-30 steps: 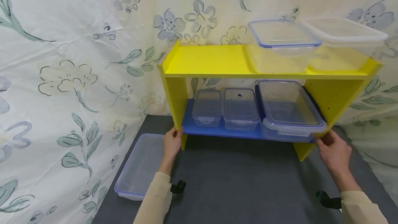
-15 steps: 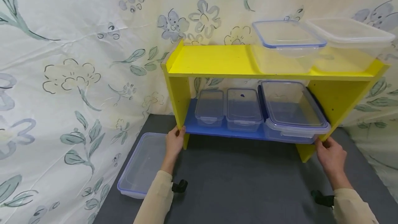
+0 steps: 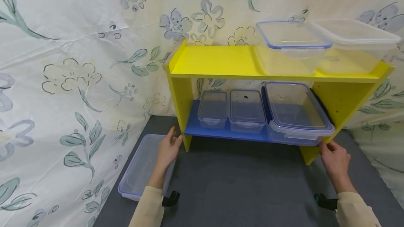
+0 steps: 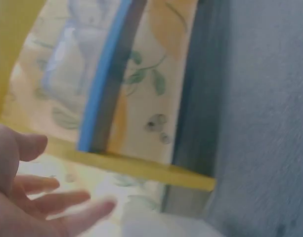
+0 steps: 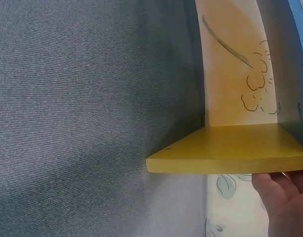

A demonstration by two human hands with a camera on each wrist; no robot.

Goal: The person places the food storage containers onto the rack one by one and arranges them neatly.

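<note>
A yellow shelf unit [image 3: 217, 60] with a blue lower shelf [image 3: 191, 126] stands on the dark grey table. My right hand [image 3: 336, 164] grips the lower front edge of its right side panel [image 5: 225, 165], fingers on the outer face. My left hand [image 3: 167, 150] is off the left side panel [image 4: 141, 169], just left of it, fingers spread and holding nothing. Two small clear lidded containers, one left [image 3: 213, 106] and one middle [image 3: 247, 108], share the blue shelf with a larger container [image 3: 298, 109] at the right.
On the top shelf stand a blue-rimmed container [image 3: 291, 53] and a white-lidded container [image 3: 350, 45]. A flat clear container [image 3: 139, 171] lies on the table at left, partly behind my left arm. Floral cloth [image 3: 79, 62] hangs behind and at the sides.
My left hand has let go of the left side panel and moved slightly left, its fingers opening. The right hand keeps its grip. The view has shifted a little; the containers stay in place.
</note>
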